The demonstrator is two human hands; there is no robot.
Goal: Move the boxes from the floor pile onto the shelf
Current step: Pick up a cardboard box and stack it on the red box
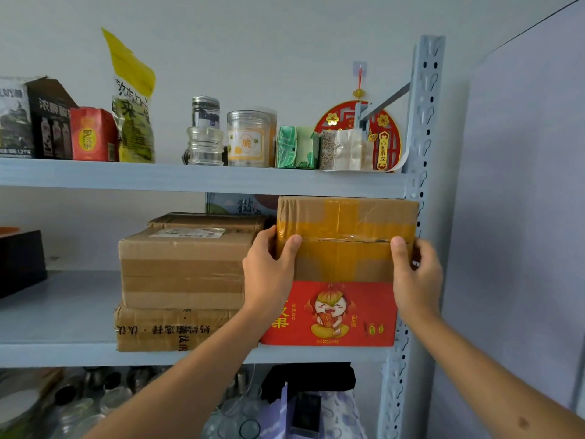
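A taped brown cardboard box [346, 239] sits on top of a red printed box [329, 313] at the right end of the middle shelf [63, 315]. My left hand [269, 270] grips the brown box's left edge, thumb on its front face. My right hand [414, 274] grips its right edge beside the shelf post, thumb on the front. To the left stands a stack of brown boxes: a large one [182, 269] on a flatter printed one [164, 329], with a thin one [209, 220] behind.
The grey metal post [421, 128] stands right of the boxes. The top shelf [190, 179] carries jars, bags and small cartons just above the brown box. A black box [20, 261] sits at the middle shelf's left. Glassware and bags fill the shelf below.
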